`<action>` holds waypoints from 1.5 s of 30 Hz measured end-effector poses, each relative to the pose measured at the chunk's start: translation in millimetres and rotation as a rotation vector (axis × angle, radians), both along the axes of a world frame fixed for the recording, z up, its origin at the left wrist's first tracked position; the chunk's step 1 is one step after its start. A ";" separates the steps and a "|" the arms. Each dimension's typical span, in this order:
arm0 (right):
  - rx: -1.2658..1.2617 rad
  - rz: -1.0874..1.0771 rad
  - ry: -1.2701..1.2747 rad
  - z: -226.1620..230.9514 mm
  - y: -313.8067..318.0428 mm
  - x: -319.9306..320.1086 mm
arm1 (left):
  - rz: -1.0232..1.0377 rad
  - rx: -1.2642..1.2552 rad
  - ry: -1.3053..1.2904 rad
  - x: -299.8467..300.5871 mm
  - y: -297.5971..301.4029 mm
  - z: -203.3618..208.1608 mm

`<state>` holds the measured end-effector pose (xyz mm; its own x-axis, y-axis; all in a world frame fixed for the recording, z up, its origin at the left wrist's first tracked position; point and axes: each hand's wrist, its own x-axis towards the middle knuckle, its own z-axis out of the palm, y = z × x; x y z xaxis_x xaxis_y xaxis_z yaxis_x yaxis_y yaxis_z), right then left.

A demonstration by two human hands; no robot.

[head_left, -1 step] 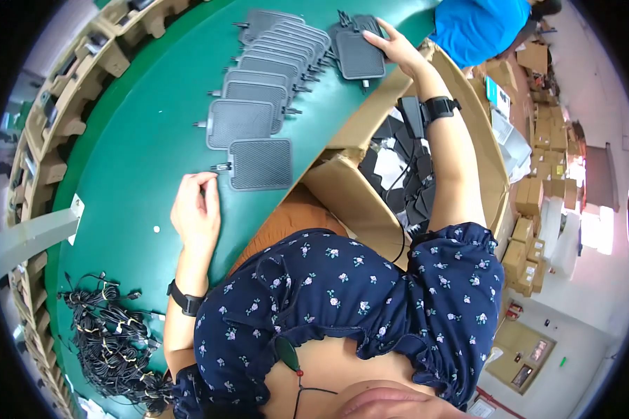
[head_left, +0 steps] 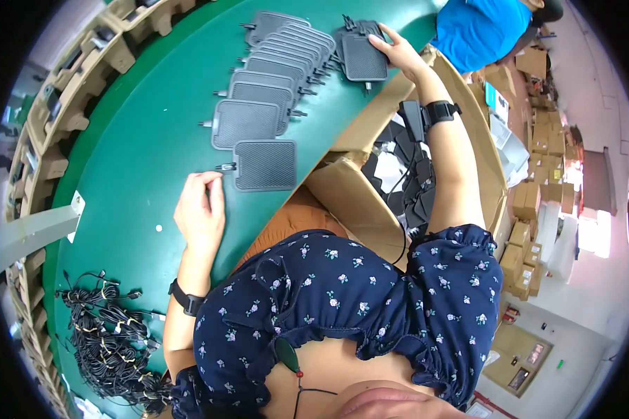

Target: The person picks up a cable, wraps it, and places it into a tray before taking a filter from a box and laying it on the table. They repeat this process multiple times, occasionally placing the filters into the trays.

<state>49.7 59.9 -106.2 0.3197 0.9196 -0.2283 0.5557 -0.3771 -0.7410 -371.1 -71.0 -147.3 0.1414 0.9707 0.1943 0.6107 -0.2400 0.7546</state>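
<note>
At the far right of the green table, my right hand (head_left: pixel 397 54) grips the edge of a flat grey rectangular panel (head_left: pixel 365 59). Its thumb lies on top, and another panel shows partly beneath. My left hand (head_left: pixel 201 209) rests on the table with fingers loosely curled, and nothing shows in them. Its fingertips are close beside the dark prong of the nearest grey panel (head_left: pixel 265 165); whether they touch it I cannot tell. Beyond that, several similar panels (head_left: pixel 244 124) overlap in a fanned row reaching away from me, with small prongs at their sides.
An open cardboard box (head_left: pixel 339 187) holding black parts (head_left: pixel 421 178) stands under my right arm. Bundled black cables (head_left: pixel 108 335) lie at the table's near left. A grey metal bracket (head_left: pixel 38 227) and moulded trays (head_left: pixel 70 105) line the left side. A person in blue (head_left: pixel 479 31) is at far right.
The whole view has shifted slightly, so the panels appear a little further right. Both hands keep their places against the panels.
</note>
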 end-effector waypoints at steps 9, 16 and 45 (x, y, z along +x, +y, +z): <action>0.243 0.092 -1.128 17.3 -5.0 -40.7 | -0.018 0.003 -0.053 -8.9 0.5 -5.1; -0.048 0.578 -0.979 5.8 -39.5 -68.3 | -0.133 0.074 -0.145 -19.2 1.7 -7.4; 0.971 0.712 -0.444 79.3 288.5 -232.9 | 0.123 0.054 0.001 -6.6 -0.2 -0.9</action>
<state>-183.2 348.3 -26.9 -0.4326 0.6466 0.6283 0.6800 0.6916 -0.2435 -377.7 -71.2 -148.2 0.0221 0.9689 0.2466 0.6387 -0.2035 0.7421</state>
